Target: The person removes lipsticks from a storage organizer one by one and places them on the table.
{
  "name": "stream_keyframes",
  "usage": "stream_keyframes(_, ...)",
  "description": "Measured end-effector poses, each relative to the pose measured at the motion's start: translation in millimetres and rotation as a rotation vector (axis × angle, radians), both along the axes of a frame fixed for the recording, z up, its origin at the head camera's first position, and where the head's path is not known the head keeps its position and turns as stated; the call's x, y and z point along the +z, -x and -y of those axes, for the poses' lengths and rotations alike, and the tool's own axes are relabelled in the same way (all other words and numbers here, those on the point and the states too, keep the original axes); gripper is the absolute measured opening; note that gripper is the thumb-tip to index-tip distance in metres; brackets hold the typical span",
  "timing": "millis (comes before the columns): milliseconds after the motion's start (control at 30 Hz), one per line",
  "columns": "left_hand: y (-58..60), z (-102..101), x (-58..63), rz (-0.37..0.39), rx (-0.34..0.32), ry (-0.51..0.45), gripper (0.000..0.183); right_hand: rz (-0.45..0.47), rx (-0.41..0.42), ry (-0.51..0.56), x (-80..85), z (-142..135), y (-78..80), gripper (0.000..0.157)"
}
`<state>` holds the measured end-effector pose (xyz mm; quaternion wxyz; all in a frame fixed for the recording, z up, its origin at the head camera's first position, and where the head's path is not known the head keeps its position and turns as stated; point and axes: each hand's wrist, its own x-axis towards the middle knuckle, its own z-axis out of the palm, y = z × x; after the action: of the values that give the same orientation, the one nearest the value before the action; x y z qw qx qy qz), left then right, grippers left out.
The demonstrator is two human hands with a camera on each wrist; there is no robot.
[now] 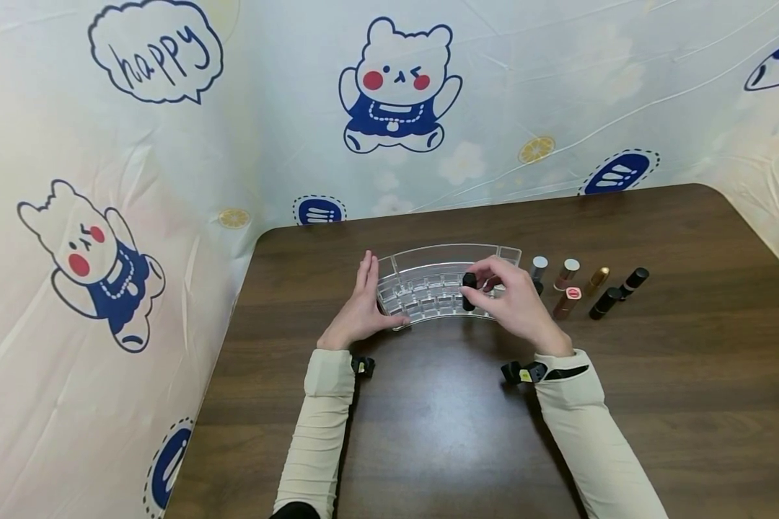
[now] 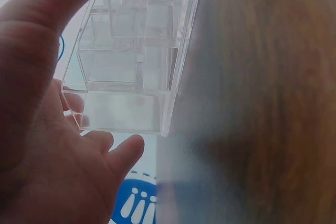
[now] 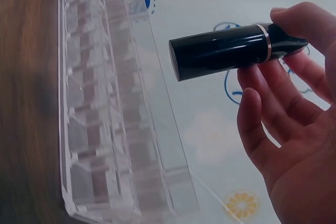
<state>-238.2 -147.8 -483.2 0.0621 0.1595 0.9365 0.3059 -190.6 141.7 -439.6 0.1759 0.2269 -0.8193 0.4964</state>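
Observation:
A clear plastic lipstick organizer, curved and divided into small stepped compartments, stands on the table. My left hand rests against its left end, fingers straight along the side and thumb across the front corner. In the left wrist view the clear end wall lies between thumb and fingers. Over the right part of the organizer, my right hand pinches a black lipstick upright between thumb and fingers. The right wrist view shows the black lipstick tube with a thin gold ring, apart from the organizer.
Right of the organizer stand several more lipsticks: a silver-capped tube, a pinkish tube, a red-brown tube, a gold one and black ones. A printed curtain hangs behind the brown table.

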Motion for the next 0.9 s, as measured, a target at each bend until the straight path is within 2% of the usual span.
stream_keyframes(367, 0.3, 0.2, -0.3, -0.004, -0.003, -0.004, 0.13, 0.026, -0.08, -0.02, 3.5, -25.7, -5.5, 0.022)
stream_keyframes(767, -0.1, -0.2, 0.1, -0.006, -0.009, -0.01, 0.13, 0.031, -0.107, -0.025, 3.8, -44.9, -12.3, 0.026)
stream_keyframes(833, 0.1, -0.2, 0.1, -0.005, -0.008, -0.006, 0.13, 0.032, -0.114, -0.034, 8.3, -45.7, -16.2, 0.026)
stream_keyframes(900, 0.4, 0.0, -0.1, -0.002, -0.006, -0.003, 0.13, 0.034, -0.121, -0.042, 19.7, -44.4, -24.1, 0.024)
